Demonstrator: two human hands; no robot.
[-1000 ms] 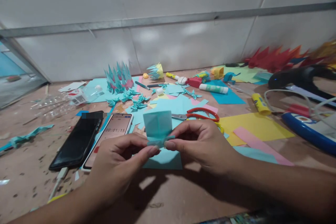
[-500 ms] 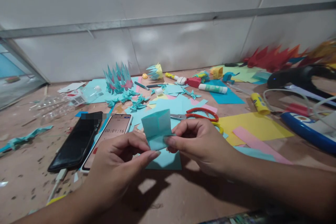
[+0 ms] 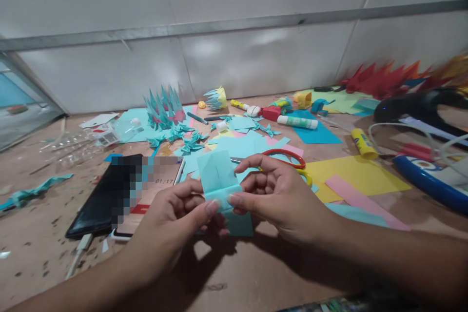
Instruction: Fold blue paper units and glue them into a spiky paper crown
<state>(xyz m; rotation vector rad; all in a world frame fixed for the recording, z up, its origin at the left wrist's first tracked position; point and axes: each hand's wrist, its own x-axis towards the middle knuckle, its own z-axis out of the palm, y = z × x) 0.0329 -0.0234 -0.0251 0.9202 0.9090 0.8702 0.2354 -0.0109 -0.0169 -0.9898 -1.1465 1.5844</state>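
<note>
Between my hands is a small light-blue piece of paper, creased across its lower part and standing up above my fingers. My left hand pinches its lower left, thumb on the near face. At the lower right, my right hand grips it between thumb and curled fingers. Under the hands lies another light-blue sheet on the table. Just behind my right hand are scissors with red and yellow handles, their blades partly hidden by the paper.
To the left lie a black phone with a cable and a phone showing a timer. Folded blue paper spikes, a glue stick and a yellow sheet sit farther back. A blue-and-white tool rests at right.
The paper has turned so its face shows flatter toward me, a fold now across its lower part. My left thumb has moved up onto it, closer to my right thumb.
</note>
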